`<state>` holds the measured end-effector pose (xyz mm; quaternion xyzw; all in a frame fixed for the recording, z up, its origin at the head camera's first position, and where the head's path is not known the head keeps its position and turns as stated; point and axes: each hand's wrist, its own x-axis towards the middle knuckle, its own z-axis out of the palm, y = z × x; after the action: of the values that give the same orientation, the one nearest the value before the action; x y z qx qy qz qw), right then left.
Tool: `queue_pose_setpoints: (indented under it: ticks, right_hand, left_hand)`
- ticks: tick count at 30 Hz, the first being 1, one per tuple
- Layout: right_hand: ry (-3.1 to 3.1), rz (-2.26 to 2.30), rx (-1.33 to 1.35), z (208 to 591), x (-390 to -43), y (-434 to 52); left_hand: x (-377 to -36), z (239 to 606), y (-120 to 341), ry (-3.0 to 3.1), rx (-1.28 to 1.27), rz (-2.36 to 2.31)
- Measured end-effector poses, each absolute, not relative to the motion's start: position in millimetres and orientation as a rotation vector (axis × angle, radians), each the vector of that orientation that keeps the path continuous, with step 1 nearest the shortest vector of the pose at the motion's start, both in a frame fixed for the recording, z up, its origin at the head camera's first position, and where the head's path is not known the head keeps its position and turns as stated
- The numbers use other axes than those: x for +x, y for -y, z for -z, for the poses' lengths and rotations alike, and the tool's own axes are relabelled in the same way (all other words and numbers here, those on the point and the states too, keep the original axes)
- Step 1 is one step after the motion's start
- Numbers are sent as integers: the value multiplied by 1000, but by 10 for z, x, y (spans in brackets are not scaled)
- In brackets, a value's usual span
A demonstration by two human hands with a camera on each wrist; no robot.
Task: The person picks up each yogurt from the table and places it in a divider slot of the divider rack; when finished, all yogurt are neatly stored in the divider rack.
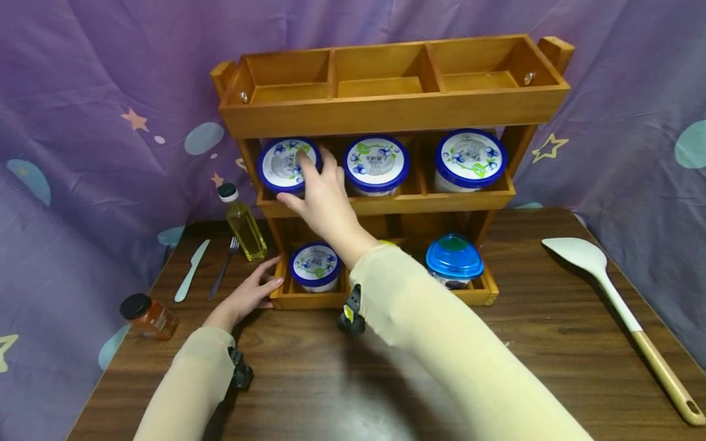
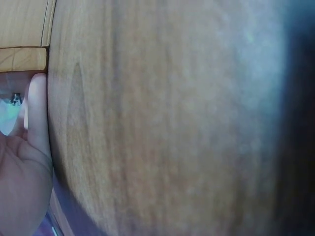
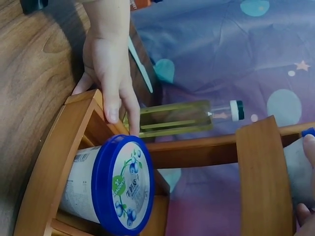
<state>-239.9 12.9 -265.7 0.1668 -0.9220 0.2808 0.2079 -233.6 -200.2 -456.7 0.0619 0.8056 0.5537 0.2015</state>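
A three-tier wooden rack (image 1: 394, 110) stands on the dark table. Its middle tier holds three blue-lidded tubs. My right hand (image 1: 296, 179) grips the left tub (image 1: 281, 160), thumb below its lid and fingers over the top. In the right wrist view this tub (image 3: 295, 164) shows only at the edge. My left hand (image 1: 259, 288) rests with straight fingers against the bottom tier's left end, and the right wrist view shows the left hand (image 3: 106, 64) on that corner. Beside it a smaller tub (image 1: 315, 266) sits in the bottom tier. The left wrist view is mostly blurred tabletop.
A blue domed container (image 1: 454, 257) sits bottom right in the rack; the top tier holds nothing. Left of the rack stand an oil bottle (image 1: 245, 226), a fork (image 1: 225, 266), a knife (image 1: 191, 269) and a spice jar (image 1: 148, 316). A spatula (image 1: 612, 300) lies right.
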Motion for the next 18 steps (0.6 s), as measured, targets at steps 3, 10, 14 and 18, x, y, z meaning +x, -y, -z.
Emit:
queue_pose_setpoints:
  ticks: [3,10,14,18]
  right_hand:
    - [2572,-794,468,2676,-2396,-125]
    - [2561,-846,481,2714,-2361,-150]
    - [2562,-872,480,2751,-2319,-187]
    - [2559,-884,494,2779,-2275,-219]
  left_hand:
    - [-2339,4584,2009,-2249,174,-1549]
    - [-2343,4578,2016,-2238,186,-1547]
    - [-2290,4465,1984,-2208,192,-1554]
    - [-2214,4316,1949,-2212,190,-1535]
